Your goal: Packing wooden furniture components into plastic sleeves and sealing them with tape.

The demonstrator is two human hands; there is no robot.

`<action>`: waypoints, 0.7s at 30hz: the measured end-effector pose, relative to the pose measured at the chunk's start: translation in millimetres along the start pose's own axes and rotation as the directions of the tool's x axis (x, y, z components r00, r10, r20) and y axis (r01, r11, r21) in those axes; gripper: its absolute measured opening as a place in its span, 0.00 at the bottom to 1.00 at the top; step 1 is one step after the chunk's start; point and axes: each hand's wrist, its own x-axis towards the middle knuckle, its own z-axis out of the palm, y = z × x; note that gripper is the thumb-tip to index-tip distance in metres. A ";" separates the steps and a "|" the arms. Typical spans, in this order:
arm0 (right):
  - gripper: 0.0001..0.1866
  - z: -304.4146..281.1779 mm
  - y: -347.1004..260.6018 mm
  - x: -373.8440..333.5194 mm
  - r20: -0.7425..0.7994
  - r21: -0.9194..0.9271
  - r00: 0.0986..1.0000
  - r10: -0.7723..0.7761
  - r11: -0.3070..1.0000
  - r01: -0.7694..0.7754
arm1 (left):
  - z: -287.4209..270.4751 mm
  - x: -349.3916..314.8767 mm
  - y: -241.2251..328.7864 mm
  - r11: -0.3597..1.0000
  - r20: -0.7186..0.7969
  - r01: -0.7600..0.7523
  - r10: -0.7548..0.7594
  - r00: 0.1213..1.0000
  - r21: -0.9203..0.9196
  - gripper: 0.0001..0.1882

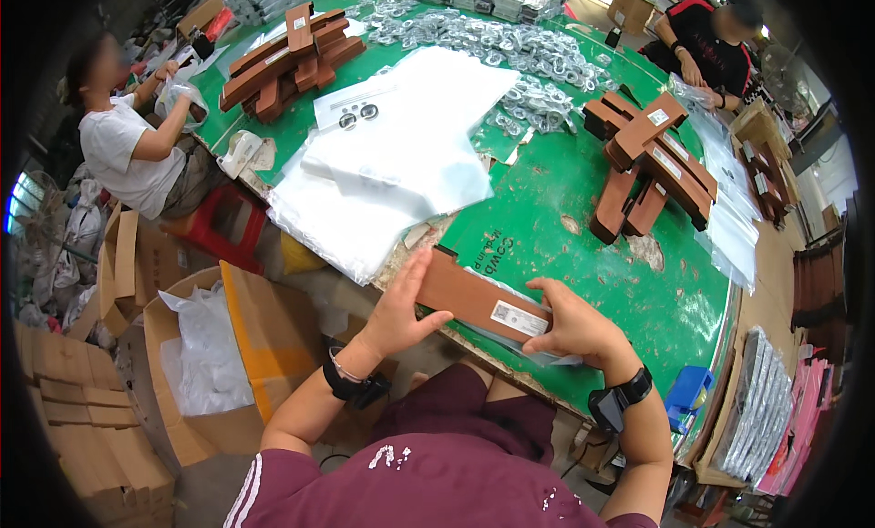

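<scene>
A flat brown bar (465, 294) with a black end and a white label lies between my hands at the table's near edge. My left hand (398, 307) closes on its left end, with the thumb along the near side. My right hand (583, 323) grips the labelled right end, its fingers curled over the far edge. Clear plastic (563, 358) shows beneath the bar. Just beyond my left hand, a stack of clear plastic bags (401, 164) spreads over the green table (547, 223). A small pair of dark rings (358, 116) lies on the bags.
Piles of similar brown bars stand at right (670, 164) and far left (287, 59). Many small bagged rings (483, 41) cover the far side. A blue tape dispenser (688, 396) is at the right edge. An open carton (241, 346) stands left. Co-workers sit left (137, 145) and far right (711, 50).
</scene>
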 end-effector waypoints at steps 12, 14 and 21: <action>0.58 -71.6 95.3 -58.3 0.182 0.081 0.900 0.395 0.907 -0.414 | 6.5 61.7 2.6 0.981 0.024 -0.191 0.190 0.981 0.042 0.40; 0.59 -76.1 92.5 -64.5 0.170 0.142 0.894 0.414 0.888 -0.438 | -7.5 69.9 -13.3 0.982 -0.030 -0.141 0.146 0.989 0.127 0.38; 0.40 -86.7 22.6 28.0 -0.276 -0.153 0.952 0.135 0.971 -0.182 | -23.9 66.5 -58.6 0.895 -0.102 0.148 -0.116 0.988 0.422 0.33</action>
